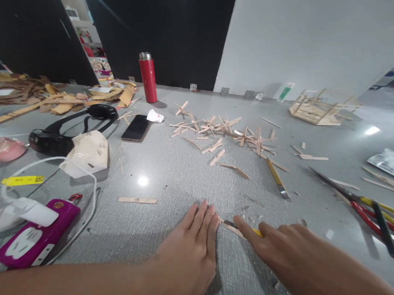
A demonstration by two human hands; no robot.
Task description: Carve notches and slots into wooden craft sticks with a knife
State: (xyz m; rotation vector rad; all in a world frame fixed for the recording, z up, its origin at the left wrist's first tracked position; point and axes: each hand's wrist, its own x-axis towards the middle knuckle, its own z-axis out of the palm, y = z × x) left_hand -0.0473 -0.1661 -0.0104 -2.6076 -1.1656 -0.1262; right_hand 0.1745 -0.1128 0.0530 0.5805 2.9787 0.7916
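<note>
My left hand [191,248] lies flat on the grey table [172,176], fingers stretched out together, their tips pressing on a small wooden stick piece [231,229]. My right hand [280,245] grips a yellow utility knife [256,231]; the index finger runs along its top and the blade rests on the same stick piece. A heap of wooden ice-cream sticks [223,134] lies further back. A second yellow knife [276,177] lies to the right of the centre.
Red and yellow handled cutters [375,206] lie at the right. A stick structure [316,108] stands at the back right. A red flask [148,77], phone [136,127], headset [69,128], purple power strip [33,235] with white cable and cardboard scraps [42,93] fill the left.
</note>
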